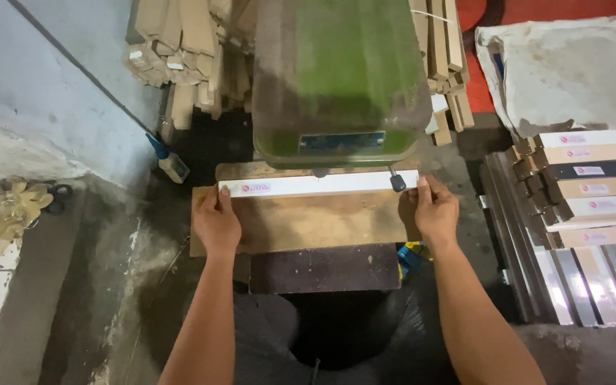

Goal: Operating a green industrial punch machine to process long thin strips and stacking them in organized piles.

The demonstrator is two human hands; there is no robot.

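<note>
Left hand (217, 222) grips the left end of the white strip (319, 187), fingers curled over its near edge, thumb up by the end. Right hand (433, 212) does the same at the right end, fingers pinching the strip's end from the near side. Both closed on it, one per end.

Strip lies flat and crosswise on the wooden work board (308, 222), long edge pushed back under the nose of the green machine (340, 78). Small red-and-white sticker near its left end. A dark knob (398, 183) on the machine sits just beside the right fingertips, touching or almost touching the strip's top edge; can't tell which.

Handling, my read: long, thin, rigid profile, looks like finished moulding or laminated board. Light, stiff along its length, no sag between the hands. Smooth white face probably a bit slippery and likely to scuff, so end grips with thumbs on top are the sensible hold; keeps fingers away from the machine head at centre.

Around it: dark plate (326, 267) below the board, stack of similar white, tan and dark strips (593, 189) to the right, wooden sticks (180, 50) piled behind the machine, a brush (167, 160) on the floor left, crumpled yellowish gloves (12, 210) far left.
</note>
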